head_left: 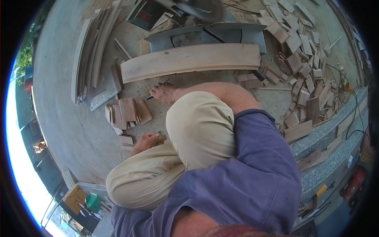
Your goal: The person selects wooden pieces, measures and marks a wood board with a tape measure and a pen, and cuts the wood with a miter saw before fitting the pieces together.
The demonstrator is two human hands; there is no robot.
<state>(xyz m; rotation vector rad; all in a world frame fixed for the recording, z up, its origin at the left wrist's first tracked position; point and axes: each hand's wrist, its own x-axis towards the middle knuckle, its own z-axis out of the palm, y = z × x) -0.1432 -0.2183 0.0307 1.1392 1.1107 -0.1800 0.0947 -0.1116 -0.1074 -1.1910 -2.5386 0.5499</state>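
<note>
My right hand (164, 93) reaches across in front of my raised knee, low over the floor. Its fingers are closed around a slim dark pencil-like stick (149, 98), whose tip points left. Just beyond it lies a long, slightly curved wooden board (191, 59). My left hand (147, 141) is near the floor beside my lower leg, its forearm partly hidden by the trousers. The fingers curl at a small yellow object (162, 138), too small to name surely. A cluster of short wooden pieces (126, 112) stands left of both hands.
Behind the board stands a saw with a metal table (205, 35). Long planks (94, 51) lie at the left, near a flat metal strip (103, 98). Many wood offcuts (304, 71) are heaped at the right, beside grey stone steps (316, 150).
</note>
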